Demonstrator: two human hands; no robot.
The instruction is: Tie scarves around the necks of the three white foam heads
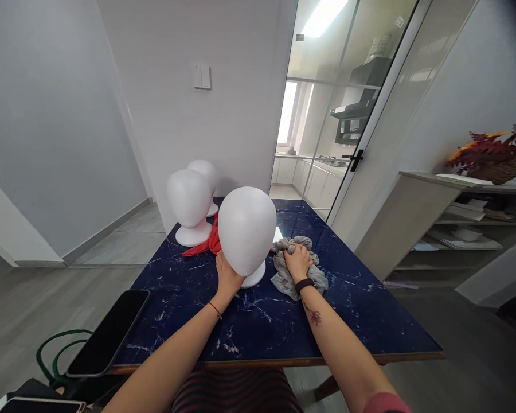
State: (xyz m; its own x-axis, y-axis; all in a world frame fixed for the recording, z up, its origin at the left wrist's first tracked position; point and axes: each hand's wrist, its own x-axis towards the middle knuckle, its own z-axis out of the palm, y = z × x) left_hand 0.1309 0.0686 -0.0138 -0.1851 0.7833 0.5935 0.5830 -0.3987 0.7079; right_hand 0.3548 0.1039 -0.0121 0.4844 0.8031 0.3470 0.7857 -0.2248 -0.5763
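Head [247, 229]: upright on its base at mid worktop [262, 324], long axis vertical, smooth side toward the near edge.
Count: three heads, this one plus two far heads [189, 198] at far left; two cloths, a grey cloth [317, 279] and a red cloth [205, 245]; one phone [109, 332] at near left.
Left hand [227, 276]: fingers curled round the head's neck from the near side.
Right hand [298, 261]: clenched on the grey cloth, bunching it, just right of the head.

On the surface [361, 321], a mannequin head [247, 229] stands mid-way. A cloth [281, 281] lies just right of it. A scarf [198, 246], second head [189, 198] and third head [204, 171] sit behind-left, and a phone [107, 332] overhangs the near-left edge.
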